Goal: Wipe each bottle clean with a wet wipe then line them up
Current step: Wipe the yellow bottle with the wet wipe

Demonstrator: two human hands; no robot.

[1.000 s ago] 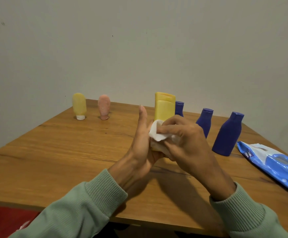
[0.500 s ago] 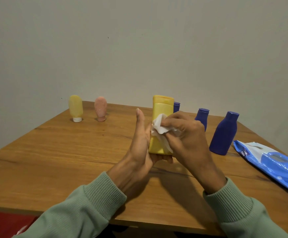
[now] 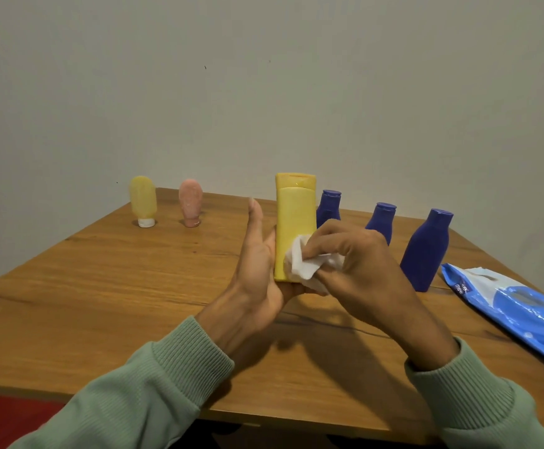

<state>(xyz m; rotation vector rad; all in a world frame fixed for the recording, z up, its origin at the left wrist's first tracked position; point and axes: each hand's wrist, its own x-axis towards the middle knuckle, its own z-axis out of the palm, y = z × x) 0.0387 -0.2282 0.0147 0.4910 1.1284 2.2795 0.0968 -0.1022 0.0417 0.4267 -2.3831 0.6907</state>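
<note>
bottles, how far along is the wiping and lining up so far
Possibly done: the yellow tube and pink tube stand side by side at the far left, though cleanliness cannot be judged. In hand: the left hand holds the yellow bottle while the right hand rubs a wet wipe on its lower front. Likely left: three blue bottles at the right.
</note>
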